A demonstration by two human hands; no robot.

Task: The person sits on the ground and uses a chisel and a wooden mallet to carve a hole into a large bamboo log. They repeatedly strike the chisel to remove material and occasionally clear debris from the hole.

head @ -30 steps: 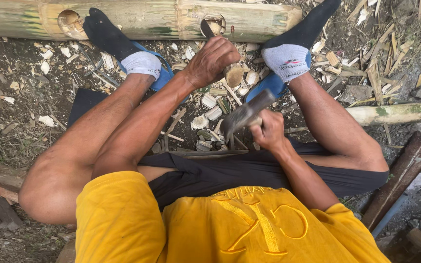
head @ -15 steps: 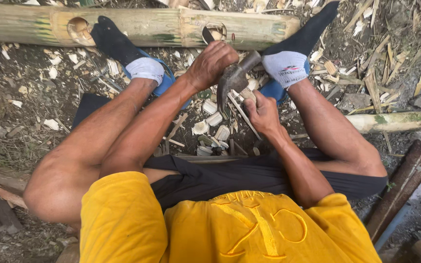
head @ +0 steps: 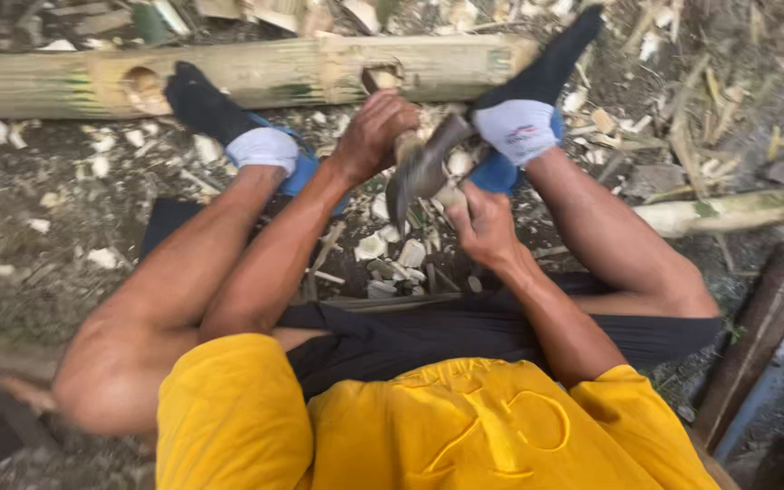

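A long green-yellow bamboo log [head: 265, 71] lies across the top of the head view, with a round hole [head: 142, 88] on the left and a cut notch [head: 381, 76] near the middle. My left hand [head: 376, 129] is closed around a short tool whose tip sits at the notch; the tool is mostly hidden. My right hand [head: 481, 222] grips a grey metal chopping blade [head: 417, 172], blurred and raised just beside my left hand. Both feet, in dark socks [head: 206, 107] [head: 542, 77], press against the log.
Pale wood chips [head: 392, 247] litter the dirt between my legs. A shorter bamboo piece [head: 728, 211] lies at the right. A dark wooden plank [head: 755, 336] slants at the lower right. More scraps lie beyond the log.
My right hand has lifted the blade from low between my legs up toward my left hand and the notch. The left hand stays at the log.
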